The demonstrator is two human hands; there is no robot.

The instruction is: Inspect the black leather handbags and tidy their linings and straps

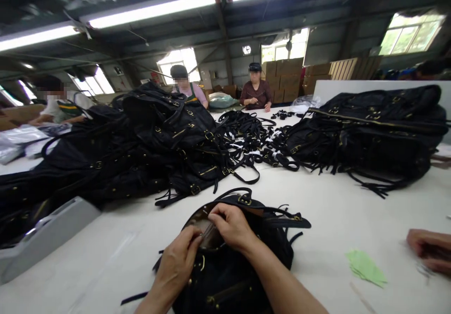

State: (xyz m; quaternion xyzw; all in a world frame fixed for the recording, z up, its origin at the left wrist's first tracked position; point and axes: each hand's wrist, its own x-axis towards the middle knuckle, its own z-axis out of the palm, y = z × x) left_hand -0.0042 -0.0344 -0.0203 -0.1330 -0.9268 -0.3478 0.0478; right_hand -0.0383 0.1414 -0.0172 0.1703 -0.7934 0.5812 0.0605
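Observation:
A black handbag [221, 281] with gold-coloured buckles and studs lies on the white table in front of me, its top open. Inside shows a light brownish lining [212, 240] with a thin line, perhaps a zip, running across it. My left hand [178, 257] is closed at the near left of the opening, thumb and finger pinching the lining. Over the far rim reaches my right hand [230, 225], also closed, its fingertips pinched on the lining a short way from the left. The bag's strap and handle [282, 216] lie behind my right hand.
Black bags are heaped at the left [141, 149] and at the right [380, 135]. Bundled black straps [253, 135] lie between them. A grey tray [63, 234], green paper pieces [366, 267] and another person's hand [430, 248] are nearby. Several people work beyond.

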